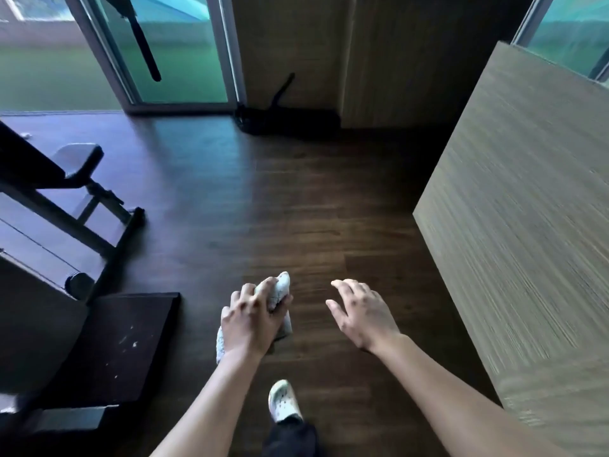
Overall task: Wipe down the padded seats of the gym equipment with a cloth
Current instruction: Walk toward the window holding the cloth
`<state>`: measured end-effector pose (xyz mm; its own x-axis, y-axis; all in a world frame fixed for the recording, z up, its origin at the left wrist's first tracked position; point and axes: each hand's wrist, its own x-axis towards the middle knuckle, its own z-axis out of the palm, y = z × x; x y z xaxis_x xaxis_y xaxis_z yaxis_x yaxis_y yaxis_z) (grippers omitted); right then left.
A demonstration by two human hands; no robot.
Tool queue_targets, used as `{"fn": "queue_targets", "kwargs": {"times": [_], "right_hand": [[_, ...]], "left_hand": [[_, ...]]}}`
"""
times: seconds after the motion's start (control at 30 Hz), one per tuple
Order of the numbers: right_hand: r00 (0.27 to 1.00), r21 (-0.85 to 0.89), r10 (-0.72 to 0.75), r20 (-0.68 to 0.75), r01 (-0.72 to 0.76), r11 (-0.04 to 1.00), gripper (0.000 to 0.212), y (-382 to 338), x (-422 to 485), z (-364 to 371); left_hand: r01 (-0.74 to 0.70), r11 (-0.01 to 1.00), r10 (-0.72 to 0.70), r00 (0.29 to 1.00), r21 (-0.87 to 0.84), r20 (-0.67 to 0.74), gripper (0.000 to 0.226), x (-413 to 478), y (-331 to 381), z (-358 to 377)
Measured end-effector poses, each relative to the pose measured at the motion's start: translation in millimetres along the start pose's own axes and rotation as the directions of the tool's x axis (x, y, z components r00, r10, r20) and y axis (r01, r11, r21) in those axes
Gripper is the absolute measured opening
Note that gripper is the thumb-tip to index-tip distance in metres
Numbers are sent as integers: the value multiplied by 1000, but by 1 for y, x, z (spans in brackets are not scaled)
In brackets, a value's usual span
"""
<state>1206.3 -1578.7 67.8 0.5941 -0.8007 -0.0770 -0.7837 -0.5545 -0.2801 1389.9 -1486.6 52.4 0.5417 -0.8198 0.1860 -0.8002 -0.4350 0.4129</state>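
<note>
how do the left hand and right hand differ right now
The left hand grips a white cloth; the right hand holds nothing. The left hand is curled, while the right hand is spread and relaxed. Both are palm down over the dark wooden floor, touching no equipment.

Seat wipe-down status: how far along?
Done: no pad shows proof of wiping. In hand: the left hand grips the cloth over the floor, touching no equipment; the right hand is open and empty. To do: the bench seat at far left, and the dark pad nearby, which has white specks on it.
</note>
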Motion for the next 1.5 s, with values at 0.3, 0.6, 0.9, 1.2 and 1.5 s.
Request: {"fn": "queue_targets", "kwargs": {"times": [0.3,0.6,0.9,1.2,1.5], "right_hand": [[999,-33,35,-3,-35,999,49,64,232,-36],[994,17,107,9,-107,994,56,139,442,-71],[1000,38,14,-3,-14,999,79,232,664,-112],[970,-60,-220,98,227,972,47,243,883,-145],[920,-53,-359,156,370,927,50,165,1103,-126]], "left_hand": [[-69,998,69,998,7,10,44,251,38,61],[-128,991,127,991,28,28,42,486,90,116],[61,997,-63,997,38,46,46,679,145,193],[293,954,-291,956,63,-41,47,838,142,224],[422,903,-417,906,78,-79,51,1021,45,236]]}}
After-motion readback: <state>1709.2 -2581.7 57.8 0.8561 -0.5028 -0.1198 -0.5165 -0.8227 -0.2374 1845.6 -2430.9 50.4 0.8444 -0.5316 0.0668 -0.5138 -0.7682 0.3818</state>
